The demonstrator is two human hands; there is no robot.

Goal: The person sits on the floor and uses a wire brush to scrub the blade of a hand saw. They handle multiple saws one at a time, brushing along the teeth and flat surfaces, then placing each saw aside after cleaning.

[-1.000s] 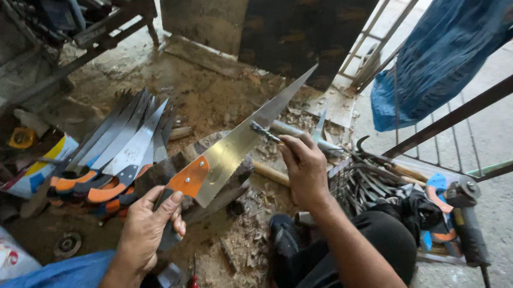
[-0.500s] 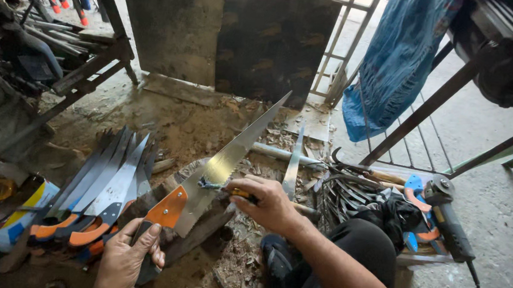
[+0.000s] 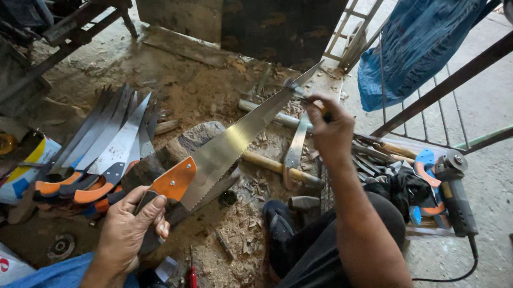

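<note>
1. handsaw (image 3: pixel 232 145) in the head view: it is lying slantwise across a dark wooden block (image 3: pixel 175 150) on the littered floor, its orange handle (image 3: pixel 172 183) low and near the person, its tip pointing up and away toward the metal gate (image 3: pixel 361 25).
2. the left hand (image 3: pixel 130 228) is wrapping closed around the lower part of the handle, fingers curled over it, pinning the near end down.
3. the right hand (image 3: pixel 330 128) is reaching out along the blade and is pinching shut on a small thin tool (image 3: pixel 305 96), most likely a file, whose tip is touching the toothed edge close to the saw's far tip.
4. the long axis is running from the left hand at lower left to the right hand at upper right, so the right hand is sitting at the far end of the blade and the teeth toward the handle are lying down and left of it; the left hand is nearer the handle, the right nearer the tip.
5. beside the block, to the left, a fan of other saws (image 3: pixel 102 151) with orange and blue handles is lying on the floor.
6. to the right an angle grinder (image 3: pixel 455 188) with its cord is resting near the person's dark-clad knee, well apart from the blade.
7. a blue cloth (image 3: pixel 414 41) is hanging over the railing.
</note>
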